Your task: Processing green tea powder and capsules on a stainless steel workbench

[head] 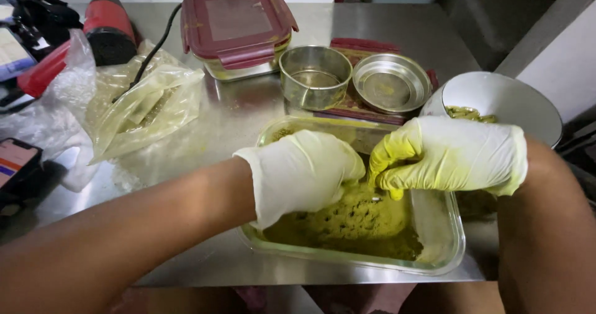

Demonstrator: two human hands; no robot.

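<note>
Both gloved hands down in a clear rectangular dish point(444, 261) of green-yellow paste point(354, 224), near the front edge of the steel tabletop point(248, 112).

Left hand point(304, 171): fingers curled downward, tips buried in the paste; closed around a lump or merely pressing, cannot tell, since the back of the glove hides the grip. Right hand point(450, 155): fingers bent and drawn together just above the paste, glove stained yellow; a small pinch possibly held between thumb and fingertips, though nothing clearly visible there, so cannot tell either.

Paste directly under and around both grips, heaped toward the left and middle of the dish, thinner toward the right wall.

Likely trouble:
- Dish close to the tabletop edge; a hard downward or outward push from either hand could slide it off.
- Sticky paste clinging to the gloves; lifted quickly, bits could drop on the tabletop or smear the forearms.
- White bowl point(506, 100) just behind the right wrist, touching or nearly so; a raised elbow or wrist could tip it.
- Two round steel tins point(315, 78) behind the dish, within reach of a careless backward sweep.
- Red-lidded box point(236, 28), plastic bag point(146, 106) and red appliance point(108, 28) well apart, at little risk.
</note>
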